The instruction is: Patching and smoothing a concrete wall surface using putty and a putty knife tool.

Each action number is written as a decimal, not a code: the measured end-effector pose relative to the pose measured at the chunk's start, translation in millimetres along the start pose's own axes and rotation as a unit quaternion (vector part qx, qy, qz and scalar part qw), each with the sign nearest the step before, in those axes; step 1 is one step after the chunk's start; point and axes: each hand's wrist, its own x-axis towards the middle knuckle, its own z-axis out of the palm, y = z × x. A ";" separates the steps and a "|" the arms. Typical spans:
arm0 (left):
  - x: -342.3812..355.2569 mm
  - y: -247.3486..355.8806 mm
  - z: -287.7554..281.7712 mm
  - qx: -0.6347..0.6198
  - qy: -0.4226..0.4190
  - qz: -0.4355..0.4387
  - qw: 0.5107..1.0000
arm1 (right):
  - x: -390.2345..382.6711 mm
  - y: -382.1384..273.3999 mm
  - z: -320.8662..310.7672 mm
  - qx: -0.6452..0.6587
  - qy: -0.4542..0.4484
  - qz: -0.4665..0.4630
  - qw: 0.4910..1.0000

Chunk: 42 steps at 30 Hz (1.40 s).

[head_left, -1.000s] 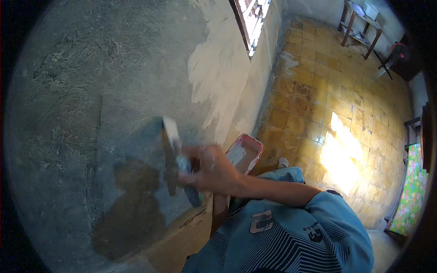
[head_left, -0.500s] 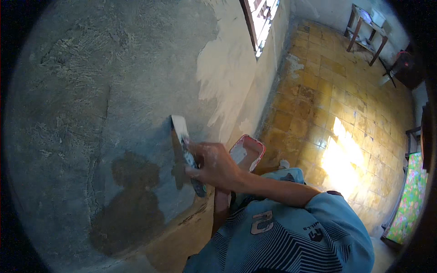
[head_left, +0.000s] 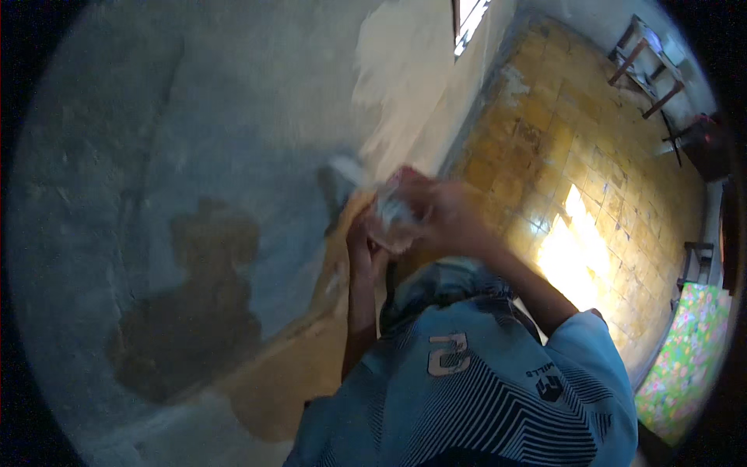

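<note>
My left hand (head_left: 360,243) is closed around the side of a small tub (head_left: 395,236) with a reddish rim, held in front of my waist. Pale paste showed inside it a moment ago; now my other hand partly covers it. Over the tub, my right hand (head_left: 453,216), smeared by motion, is wrapped round a putty knife. The knife's whitish blade (head_left: 348,169) points left toward the wall, blurred; I cannot tell whether it touches the tub's rim. The wall (head_left: 257,117) beside me is coated in grey, with a bare cream patch (head_left: 397,70) farther right.
A barred window (head_left: 471,23) breaks the wall at the top. Yellowish floor tiles (head_left: 545,140) spread to the right, with a bright sun patch. A small wooden table (head_left: 650,66) stands far right; a green flowered cloth (head_left: 685,354) hangs at the right edge.
My right hand has taken the putty knife off the grey wall and swung it right, over the tub. My left hand has raised the tub into fuller view. The view has shifted slightly.
</note>
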 end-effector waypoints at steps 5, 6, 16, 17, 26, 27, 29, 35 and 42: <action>-2.3 36.5 44.8 0.066 0.036 0.111 0.991 | -29.7 40.3 -68.5 -0.186 -0.061 0.079 0.978; -2.3 39.8 50.2 0.068 0.038 0.105 0.991 | -39.5 47.6 -65.6 -0.187 -0.076 0.053 0.978; 13.6 26.3 66.7 -0.017 0.032 0.059 0.998 | -105.8 79.8 -82.2 -0.186 -0.109 0.090 0.972; 13.1 27.1 70.5 -0.052 0.025 0.037 0.998 | -118.7 94.0 -92.4 -0.205 -0.131 0.097 0.965; 14.6 31.2 100.0 0.001 0.078 0.100 0.992 | -116.6 175.4 -117.1 0.398 0.113 0.408 0.814; 12.3 31.5 102.1 0.004 0.080 0.098 0.992 | -106.9 177.0 -111.1 0.491 0.170 0.396 0.757; 3.5 43.6 111.4 0.088 0.129 0.170 0.973 | -73.9 144.6 -112.2 0.499 0.182 0.419 0.736; -0.9 60.1 126.8 0.203 0.102 0.304 0.925 | -9.8 61.5 -155.3 -0.116 -0.201 0.130 0.964; 2.0 65.9 163.2 0.393 0.113 0.349 0.843 | 53.1 44.5 -129.6 -0.398 -0.367 0.021 0.841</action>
